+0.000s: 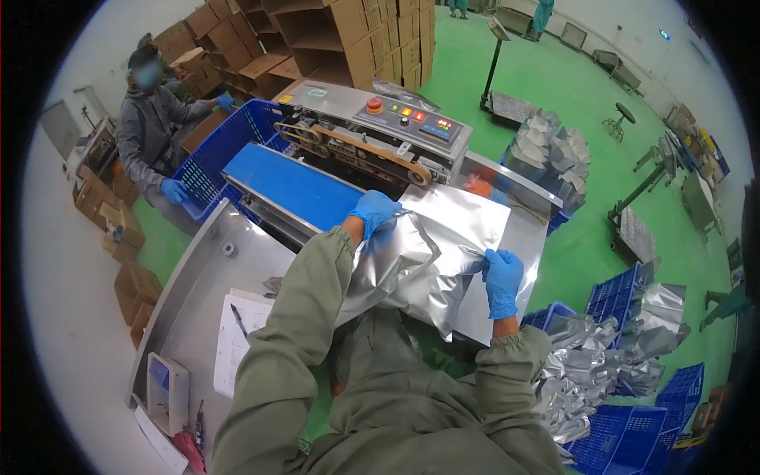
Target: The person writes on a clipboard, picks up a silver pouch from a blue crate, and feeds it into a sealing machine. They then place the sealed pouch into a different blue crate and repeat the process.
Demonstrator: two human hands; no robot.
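A large silver foil bag (419, 265) is stretched between my two blue-gloved hands, creased in its lower part and flatter toward the machine. My left hand (375, 212) is closed on its left edge, beside the blue conveyor belt (297, 182). Gripping the bag's right side, my right hand (503, 281) is closed over the steel table (518, 237). Just beyond the bag stands a band sealing machine (372, 119) with a red button, lit displays and a brown belt along its front. Part of the bag's lower edge hangs toward my lap.
At left, a person in grey (150, 127) touches a blue crate (229, 150). Stacked cardboard boxes (340, 39) rise behind the machine. Foil bags (570, 364) fill crates at right. Papers (241, 336), a pen and a white tray (168, 392) lie on the left steel table.
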